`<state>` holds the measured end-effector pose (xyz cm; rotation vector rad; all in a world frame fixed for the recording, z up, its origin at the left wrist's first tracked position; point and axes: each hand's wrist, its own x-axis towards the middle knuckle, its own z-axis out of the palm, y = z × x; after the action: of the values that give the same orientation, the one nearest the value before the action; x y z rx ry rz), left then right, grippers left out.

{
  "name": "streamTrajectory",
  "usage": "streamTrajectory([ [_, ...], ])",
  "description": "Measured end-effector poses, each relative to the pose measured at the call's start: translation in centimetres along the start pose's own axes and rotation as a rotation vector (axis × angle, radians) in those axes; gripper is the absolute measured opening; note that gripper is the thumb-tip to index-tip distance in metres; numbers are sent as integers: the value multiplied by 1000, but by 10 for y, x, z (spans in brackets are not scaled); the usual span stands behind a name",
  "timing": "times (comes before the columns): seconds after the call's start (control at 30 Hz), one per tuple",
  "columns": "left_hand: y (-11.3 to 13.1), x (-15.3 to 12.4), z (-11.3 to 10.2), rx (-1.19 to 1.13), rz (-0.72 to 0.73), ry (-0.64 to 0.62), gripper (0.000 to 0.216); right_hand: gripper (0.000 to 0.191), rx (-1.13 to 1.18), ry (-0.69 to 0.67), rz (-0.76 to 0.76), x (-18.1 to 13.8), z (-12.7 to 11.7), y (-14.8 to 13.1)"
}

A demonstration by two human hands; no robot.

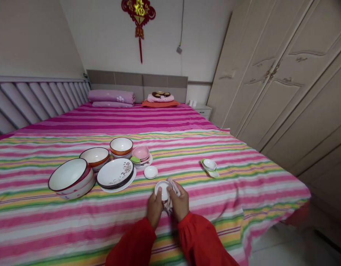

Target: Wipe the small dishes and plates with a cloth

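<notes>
Multicoloured stripes run across the bed (pixel 76 232). The left hand (pixel 154 207) has its fingers closed on a small white dish (pixel 164 188), while the right hand (pixel 181 201) grips a pale cloth (pixel 174 186) against it. Just beyond the fingers sits similar white dishware (pixel 151 171); stacked plates (pixel 115 173) and bowls (pixel 70 174) stand to their left, small white bowls (pixel 209 164) farther right.
</notes>
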<state>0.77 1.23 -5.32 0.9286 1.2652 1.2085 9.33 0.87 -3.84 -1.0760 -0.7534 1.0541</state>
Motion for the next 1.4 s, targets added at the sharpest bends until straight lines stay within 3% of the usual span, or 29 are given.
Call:
streamTrajectory([
  [0.1,-4,-7,6,-91,-9,103,59,54,116,56,119,-13,7,5],
  [0.23,2,-11,3,-54,11,60,55,51,132,14,139,-11,3,0],
  [0.3,10,-10,-3,29,83,3,49,41,63,-31,55,-2,-4,-7],
  [0.4,25,-7,-12,182,254,-69,40,27,-106,-118,-197,10,-13,-22],
  [0.5,35,-6,-17,337,355,-154,34,27,-250,-215,-420,16,-16,-34],
  [0.57,36,-6,-17,388,367,-150,33,29,-270,-230,-465,16,-15,-38],
  [0.73,27,-13,-6,268,227,-55,37,28,-123,-67,-256,5,-8,-31],
  [0.9,21,-23,7,45,110,37,42,59,95,12,86,-18,3,-16],
  [1.07,18,-25,10,-29,53,72,47,60,105,-40,94,-21,3,-8],
  [1.13,21,-24,5,27,83,15,46,49,22,-62,24,-13,-4,-11],
  [1.23,32,-20,-6,174,210,-68,38,29,-181,-81,-267,1,-16,-24],
  [1.4,48,-13,-17,396,420,-164,26,45,-521,-372,-756,10,-27,-47],
])
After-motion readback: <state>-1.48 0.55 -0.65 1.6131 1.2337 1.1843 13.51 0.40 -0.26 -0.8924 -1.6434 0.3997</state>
